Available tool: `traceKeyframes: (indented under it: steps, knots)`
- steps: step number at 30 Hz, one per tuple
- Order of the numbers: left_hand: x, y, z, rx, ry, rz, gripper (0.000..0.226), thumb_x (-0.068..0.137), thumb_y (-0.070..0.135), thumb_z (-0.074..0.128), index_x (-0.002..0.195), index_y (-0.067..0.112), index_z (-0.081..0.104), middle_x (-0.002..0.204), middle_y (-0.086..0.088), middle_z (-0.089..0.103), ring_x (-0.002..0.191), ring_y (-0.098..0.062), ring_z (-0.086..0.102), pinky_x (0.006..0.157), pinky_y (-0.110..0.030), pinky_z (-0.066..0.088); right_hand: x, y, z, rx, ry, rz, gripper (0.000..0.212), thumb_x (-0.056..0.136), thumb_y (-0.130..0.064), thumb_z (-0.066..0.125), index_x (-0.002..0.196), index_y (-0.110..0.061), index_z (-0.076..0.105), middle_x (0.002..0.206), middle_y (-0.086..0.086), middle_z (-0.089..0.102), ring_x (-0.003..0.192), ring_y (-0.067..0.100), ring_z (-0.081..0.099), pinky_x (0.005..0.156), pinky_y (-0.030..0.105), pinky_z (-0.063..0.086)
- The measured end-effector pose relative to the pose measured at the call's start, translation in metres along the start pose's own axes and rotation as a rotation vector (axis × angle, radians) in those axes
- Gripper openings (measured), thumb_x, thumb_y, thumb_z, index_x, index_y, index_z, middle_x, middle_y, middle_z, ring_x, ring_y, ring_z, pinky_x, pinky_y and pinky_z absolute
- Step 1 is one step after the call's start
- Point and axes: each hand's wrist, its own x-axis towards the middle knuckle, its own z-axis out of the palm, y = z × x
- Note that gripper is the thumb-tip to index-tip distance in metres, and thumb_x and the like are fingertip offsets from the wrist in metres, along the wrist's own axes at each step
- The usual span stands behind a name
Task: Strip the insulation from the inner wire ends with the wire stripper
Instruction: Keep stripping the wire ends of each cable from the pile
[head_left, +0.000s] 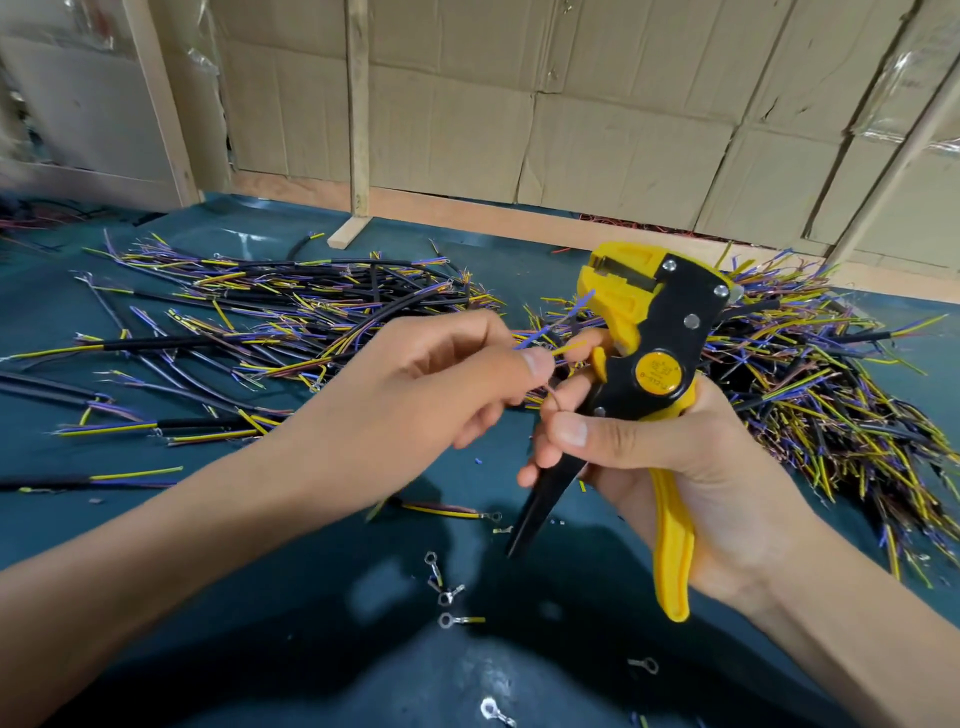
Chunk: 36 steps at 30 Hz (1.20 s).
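Observation:
My right hand (670, 467) grips a yellow and black wire stripper (654, 332) by its handles, jaws pointing up and left. My left hand (426, 384) pinches a short cable between thumb and fingers just left of the tool. The cable's thin inner wires, blue (558, 322), yellow (569, 347) and brown (550, 397), fan out from my fingertips toward the stripper. The brown wire curls down beside my right thumb. The stripper's jaws hold no wire.
Two big heaps of cut black cables with blue, yellow and brown inner wires lie on the dark teal mat (291, 597), one at the left (291, 322), one at the right (831, 395). Several ring terminals (447, 592) lie near me. Cardboard walls stand behind.

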Motion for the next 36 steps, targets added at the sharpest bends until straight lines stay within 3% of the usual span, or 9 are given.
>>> traceKeyframes:
  steps: [5,7,9,13,17,23,28,33,36]
  knots:
    - [0.001,0.006,0.000,-0.230,-0.001,-0.032,0.026,0.075,0.017,0.071,0.053,0.020,0.057,0.054,0.002,0.036,0.045,-0.013,0.029,0.054,-0.030,0.029,-0.001,-0.001,0.002,-0.018,0.008,-0.017,0.030,0.067,0.001,0.077,0.095,-0.008,0.070,0.073,0.014,0.064,0.058,0.033,0.062,0.062,0.046,0.057]
    - [0.001,0.008,0.002,-0.383,0.038,-0.007,0.027,0.077,0.010,0.068,0.054,0.019,0.057,0.052,0.004,0.036,0.046,-0.013,0.025,0.051,-0.027,0.029,-0.002,-0.002,0.001,-0.021,-0.047,-0.014,0.024,0.075,-0.013,0.081,0.095,-0.005,0.071,0.074,0.018,0.065,0.059,0.035,0.062,0.063,0.048,0.056]
    - [0.003,0.010,0.002,-0.485,0.081,0.052,0.028,0.077,0.008,0.067,0.054,0.020,0.057,0.053,0.004,0.036,0.048,-0.013,0.023,0.050,-0.027,0.030,-0.003,-0.003,0.001,-0.009,-0.096,0.022,0.034,0.078,-0.030,0.082,0.093,-0.001,0.071,0.078,0.025,0.067,0.060,0.037,0.063,0.063,0.050,0.056]
    - [0.007,0.014,-0.006,-0.576,0.198,0.079,0.028,0.087,0.012,0.060,0.060,0.018,0.053,0.054,0.004,0.036,0.047,-0.011,0.025,0.050,-0.026,0.031,-0.006,-0.001,-0.001,-0.091,-0.119,0.056,0.038,0.081,-0.036,0.080,0.088,0.001,0.072,0.079,0.026,0.068,0.063,0.041,0.067,0.064,0.050,0.056]
    - [0.006,0.011,-0.002,-0.584,0.260,0.077,0.028,0.087,0.013,0.064,0.060,0.017,0.054,0.054,0.004,0.038,0.047,-0.013,0.024,0.051,-0.028,0.031,-0.007,0.001,-0.001,-0.120,-0.115,0.058,0.037,0.083,-0.037,0.078,0.087,0.000,0.072,0.077,0.024,0.068,0.066,0.043,0.068,0.064,0.054,0.056]
    - [0.001,0.005,0.007,-0.392,0.372,0.168,0.030,0.090,0.017,0.063,0.060,0.021,0.059,0.053,0.009,0.045,0.046,-0.011,0.034,0.057,-0.034,0.032,-0.008,0.001,-0.003,-0.204,-0.090,0.004,0.034,0.081,-0.037,0.079,0.084,-0.004,0.070,0.073,0.022,0.067,0.065,0.047,0.067,0.066,0.081,0.039]
    - [-0.002,0.000,0.011,-0.343,0.379,0.189,0.023,0.087,0.025,0.070,0.065,0.022,0.064,0.054,0.011,0.047,0.046,-0.010,0.040,0.062,-0.038,0.032,-0.008,0.002,-0.001,-0.229,-0.084,-0.010,0.031,0.077,-0.036,0.080,0.077,-0.007,0.069,0.069,0.020,0.067,0.063,0.045,0.068,0.062,0.082,0.037]
    - [-0.003,-0.003,0.012,-0.401,0.334,0.150,0.023,0.089,0.025,0.070,0.067,0.022,0.067,0.056,0.001,0.036,0.047,-0.012,0.041,0.062,-0.036,0.036,-0.008,0.001,-0.002,-0.215,-0.075,-0.001,0.031,0.074,-0.034,0.082,0.076,-0.006,0.070,0.067,0.020,0.066,0.061,0.045,0.067,0.062,0.084,0.035]
    - [-0.002,-0.004,0.013,-0.378,0.365,0.134,0.025,0.090,0.023,0.066,0.066,0.021,0.067,0.054,0.004,0.039,0.046,-0.012,0.039,0.063,-0.037,0.034,-0.008,0.002,-0.001,-0.238,-0.050,-0.004,0.015,0.074,-0.023,0.078,0.072,-0.011,0.070,0.065,0.019,0.066,0.058,0.044,0.067,0.062,0.081,0.038]
